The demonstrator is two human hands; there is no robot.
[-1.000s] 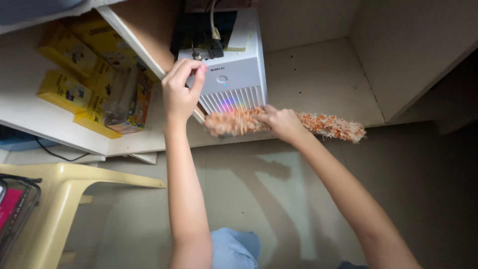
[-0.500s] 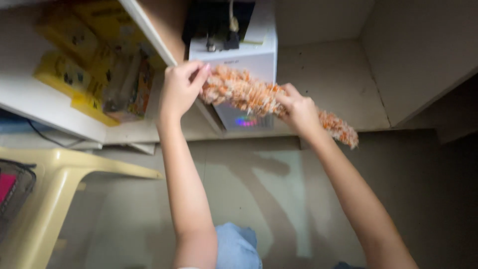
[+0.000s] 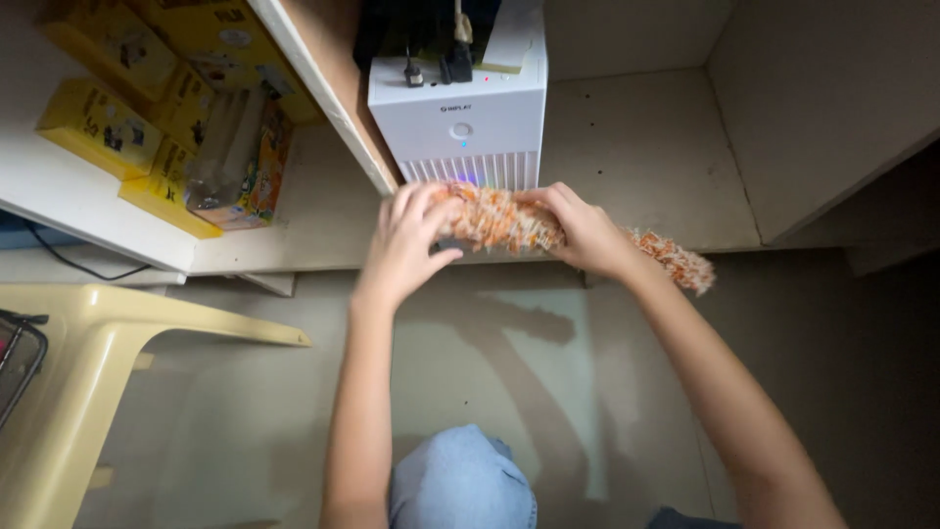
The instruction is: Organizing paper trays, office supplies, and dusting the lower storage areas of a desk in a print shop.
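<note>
Orange-and-white fluffy duster lies nearly level, its long axis running left to right and dipping at the right end, just in front of the white slatted air cooler on the pale shelf. Left hand clasps its left end; right hand grips the middle. Yellow boxes sit far left, above a cream plastic chair.

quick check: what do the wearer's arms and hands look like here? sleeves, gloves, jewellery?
Both arms are bare from the bottom of the picture up: no sleeves show. The left hand and right hand wear no gloves, and no rings, watch or bands show. Arms are slim. Nails are too blurred to judge. Light blue denim covers a knee below.
</note>
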